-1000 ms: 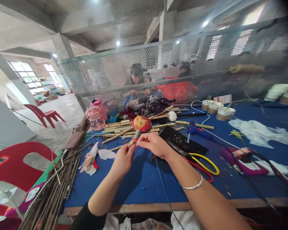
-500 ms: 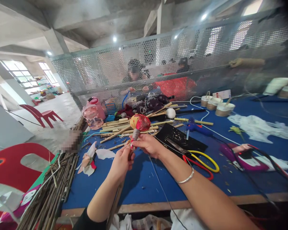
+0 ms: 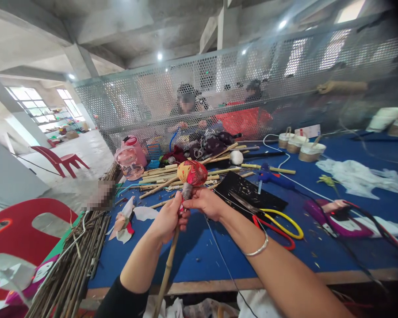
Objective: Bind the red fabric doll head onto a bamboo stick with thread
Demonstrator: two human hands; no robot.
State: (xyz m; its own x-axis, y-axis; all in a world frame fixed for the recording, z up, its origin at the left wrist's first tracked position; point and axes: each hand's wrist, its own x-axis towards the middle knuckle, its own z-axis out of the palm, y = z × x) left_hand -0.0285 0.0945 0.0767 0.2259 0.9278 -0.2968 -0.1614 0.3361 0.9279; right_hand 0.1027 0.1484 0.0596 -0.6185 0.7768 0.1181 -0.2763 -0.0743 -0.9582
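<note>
A ball covered in red and yellow patterned cloth (image 3: 193, 172) tops a bamboo stick (image 3: 169, 267), with grey cord wound round its neck. My left hand (image 3: 169, 216) is wrapped round the stick and the cloth tail just under the cord. My right hand (image 3: 205, 202) pinches at the wound neck from the right, its fingertips touching my left hand's. Scissors with red and yellow handles (image 3: 278, 223) lie on the blue table right of my right forearm. White and pink fabric petals (image 3: 122, 223) rest left of my left hand.
Bamboo sticks (image 3: 159, 174) and a white ball (image 3: 236, 157) lie behind the hands. A blue glue gun (image 3: 273, 177) and black sheet (image 3: 248, 190) are at the right. Brown twigs (image 3: 66, 265) line the left edge. People sit behind the mesh partition (image 3: 129, 97).
My left hand has shifted slightly up and left along the stick, whose lower part now shows more fully. The cloth ball has turned a little.
</note>
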